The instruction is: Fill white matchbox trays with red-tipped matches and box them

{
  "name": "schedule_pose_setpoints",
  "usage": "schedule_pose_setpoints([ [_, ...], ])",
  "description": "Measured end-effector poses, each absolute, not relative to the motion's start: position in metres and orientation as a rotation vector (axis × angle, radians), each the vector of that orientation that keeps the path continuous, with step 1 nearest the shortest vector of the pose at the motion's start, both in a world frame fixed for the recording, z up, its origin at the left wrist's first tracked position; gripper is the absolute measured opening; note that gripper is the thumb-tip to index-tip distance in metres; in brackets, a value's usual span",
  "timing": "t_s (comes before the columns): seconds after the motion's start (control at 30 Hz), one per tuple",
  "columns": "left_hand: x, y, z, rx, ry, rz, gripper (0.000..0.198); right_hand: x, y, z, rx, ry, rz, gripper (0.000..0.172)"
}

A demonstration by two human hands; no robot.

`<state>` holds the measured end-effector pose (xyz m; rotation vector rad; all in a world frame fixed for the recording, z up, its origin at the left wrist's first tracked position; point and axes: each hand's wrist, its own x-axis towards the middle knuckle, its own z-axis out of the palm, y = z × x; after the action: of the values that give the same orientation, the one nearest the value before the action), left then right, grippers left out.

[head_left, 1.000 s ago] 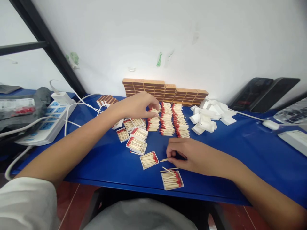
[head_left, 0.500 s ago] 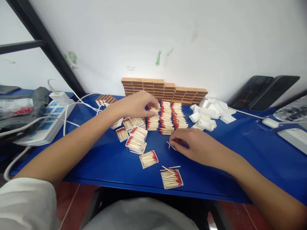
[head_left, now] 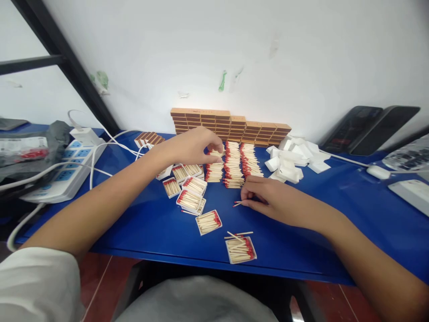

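Note:
My left hand (head_left: 199, 145) curves over the far part of the leftmost row of red-tipped matches (head_left: 214, 173), thumb and fingers apart. Two more rows, a middle row (head_left: 233, 163) and a right row (head_left: 250, 158), lie beside it. My right hand (head_left: 263, 197) pinches a couple of matches (head_left: 237, 203) just above the blue table, red heads pointing left. Toward me lies a filled matchbox tray (head_left: 241, 251) with loose matches across its far edge. Another filled tray (head_left: 208, 222) sits to its left, and several more filled trays (head_left: 190, 200) overlap farther left.
Stacked brown matchboxes (head_left: 231, 123) line the wall. White empty trays (head_left: 290, 158) are heaped at right, near two dark phone-like slabs (head_left: 368, 129). More boxes (head_left: 147, 138), white cables and a power strip (head_left: 72, 165) occupy the left. The blue table's (head_left: 150, 241) front edge is close to me.
My right hand has shifted slightly right, and the matches in its fingers now lie closer together, heads to the left. My left hand stays in place.

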<state>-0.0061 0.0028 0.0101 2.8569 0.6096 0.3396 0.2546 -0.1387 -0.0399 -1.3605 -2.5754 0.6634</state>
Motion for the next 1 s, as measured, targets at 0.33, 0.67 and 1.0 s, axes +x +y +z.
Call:
schedule_pose_setpoints([
  [0.33, -0.004, 0.001, 0.011, 2.866, 0.607, 0.34, 0.025, 0.238, -0.139, -0.053, -1.492, -2.61, 0.166, 0.011],
  [0.67, -0.004, 0.0, 0.012, 2.871, 0.608, 0.352, 0.023, 0.235, -0.136, -0.061, -1.391, -2.496, -0.037, 0.02],
  [1.0, -0.005, 0.001, 0.012, 2.861, 0.629, 0.337, 0.024, 0.24, -0.138, -0.047, -1.329, -2.435, 0.256, 0.016],
])
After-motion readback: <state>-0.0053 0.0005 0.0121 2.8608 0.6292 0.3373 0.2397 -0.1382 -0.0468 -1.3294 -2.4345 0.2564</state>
